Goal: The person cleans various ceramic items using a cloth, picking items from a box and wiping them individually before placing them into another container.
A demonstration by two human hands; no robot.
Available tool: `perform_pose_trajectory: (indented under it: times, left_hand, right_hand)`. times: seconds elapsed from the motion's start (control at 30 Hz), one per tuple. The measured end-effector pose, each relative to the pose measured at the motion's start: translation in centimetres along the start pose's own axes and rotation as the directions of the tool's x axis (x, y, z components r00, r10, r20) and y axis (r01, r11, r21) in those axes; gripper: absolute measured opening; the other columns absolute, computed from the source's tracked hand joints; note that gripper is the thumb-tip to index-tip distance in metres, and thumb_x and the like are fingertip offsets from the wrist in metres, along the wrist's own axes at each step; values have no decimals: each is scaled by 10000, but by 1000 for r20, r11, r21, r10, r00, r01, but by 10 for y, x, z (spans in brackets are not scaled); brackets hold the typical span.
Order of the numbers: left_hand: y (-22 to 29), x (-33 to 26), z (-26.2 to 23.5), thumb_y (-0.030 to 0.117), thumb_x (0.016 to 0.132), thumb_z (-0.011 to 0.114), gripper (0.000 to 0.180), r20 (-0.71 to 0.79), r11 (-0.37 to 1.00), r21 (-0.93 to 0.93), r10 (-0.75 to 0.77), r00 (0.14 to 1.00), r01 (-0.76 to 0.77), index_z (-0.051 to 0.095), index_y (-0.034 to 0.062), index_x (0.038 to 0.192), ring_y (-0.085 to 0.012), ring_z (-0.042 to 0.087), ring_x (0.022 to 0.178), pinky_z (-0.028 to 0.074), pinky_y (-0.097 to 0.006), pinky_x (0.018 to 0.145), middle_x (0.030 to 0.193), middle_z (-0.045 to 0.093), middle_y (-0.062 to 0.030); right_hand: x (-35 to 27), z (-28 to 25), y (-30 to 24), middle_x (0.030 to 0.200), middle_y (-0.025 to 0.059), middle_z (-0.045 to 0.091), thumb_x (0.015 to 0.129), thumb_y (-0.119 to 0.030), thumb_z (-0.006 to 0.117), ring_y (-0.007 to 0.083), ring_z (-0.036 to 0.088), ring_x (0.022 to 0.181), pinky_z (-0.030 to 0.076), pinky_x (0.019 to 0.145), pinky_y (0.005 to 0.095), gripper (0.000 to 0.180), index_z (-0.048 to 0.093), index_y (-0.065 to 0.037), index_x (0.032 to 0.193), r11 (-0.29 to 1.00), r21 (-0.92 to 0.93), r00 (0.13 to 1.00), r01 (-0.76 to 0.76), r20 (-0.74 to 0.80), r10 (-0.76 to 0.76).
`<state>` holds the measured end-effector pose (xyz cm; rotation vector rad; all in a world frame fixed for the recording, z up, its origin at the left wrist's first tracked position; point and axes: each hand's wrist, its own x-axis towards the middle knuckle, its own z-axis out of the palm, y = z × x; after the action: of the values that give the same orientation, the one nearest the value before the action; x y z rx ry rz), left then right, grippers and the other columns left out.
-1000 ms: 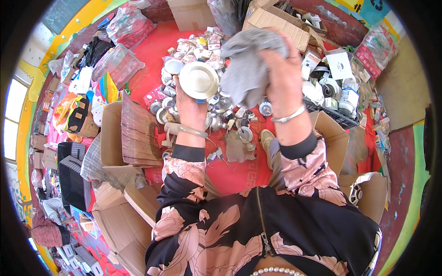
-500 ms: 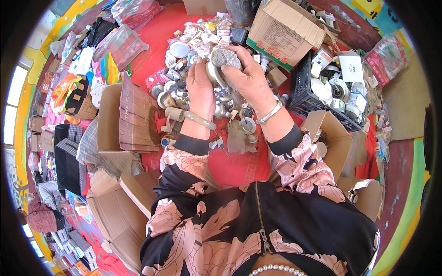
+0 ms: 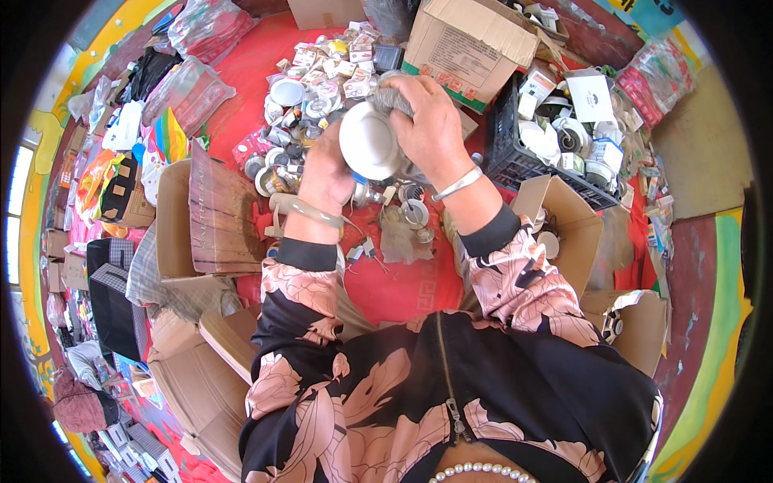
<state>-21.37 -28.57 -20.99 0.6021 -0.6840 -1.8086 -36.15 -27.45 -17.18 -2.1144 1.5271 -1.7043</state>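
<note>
A white round light fixture [image 3: 369, 143] is tilted with its smooth round face toward me. My left hand [image 3: 325, 171] grips it from the left, the fingers mostly hidden behind it. My right hand [image 3: 435, 133] is closed around a bunched grey cloth [image 3: 392, 100], which touches the fixture's upper right edge. Both hands are raised over a heap of lamp parts and small boxes [image 3: 342, 60] on a red floor covering [image 3: 403, 286]. A white dish-shaped part [image 3: 287, 92] lies in the heap to the left of my hands.
A black plastic crate [image 3: 515, 153] full of white fixtures stands at the right, behind an open carton [image 3: 573, 233]. A large cardboard box [image 3: 467, 52] sits at the far side. More open cartons [image 3: 173, 217] flank me on the left. Another person [image 3: 80, 398] is at the lower left.
The white fixture has turned, so its round face now shows instead of its edge. The cloth in my right hand has stayed by its upper rim. The whole view has shifted slightly.
</note>
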Motion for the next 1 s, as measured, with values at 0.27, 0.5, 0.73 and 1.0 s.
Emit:
perform_pose_trajectory:
  times: [0.27,0.5,0.73,1.0]
  left_hand:
    - [-8,13,-37,209,906,452,336,78,980,-199,40,996,-24,491,-9,1159,-216,565,989,472,-347,844,1081,568,-116]
    - [14,11,-35,199,908,440,339,-167,992,-111,39,985,-58,481,-12,1170,-239,592,974,502,-386,806,1087,577,-125]
    - [-3,6,-11,240,886,478,358,-68,990,78,123,990,-118,502,-21,1131,-188,579,909,488,-324,764,1016,575,-114]
    - [1,-10,-59,440,906,338,526,207,786,-586,-89,974,196,472,12,1181,-277,556,1008,461,-385,876,1117,550,-137]
  right_hand:
    - [-19,22,-16,934,100,592,626,0,507,232,568,910,434,825,320,300,584,-47,912,932,361,934,22,326,-148]
    - [22,-39,9,929,65,621,621,19,494,145,578,906,459,791,276,390,593,-10,997,522,666,786,-533,618,13]
    - [-3,14,-8,1119,59,564,775,-34,539,169,529,1038,415,908,283,408,525,-111,1175,773,460,870,-437,435,233]
    - [-20,16,-43,1112,103,587,624,66,475,302,484,1150,379,928,394,424,603,-78,1002,833,534,760,148,478,-441]
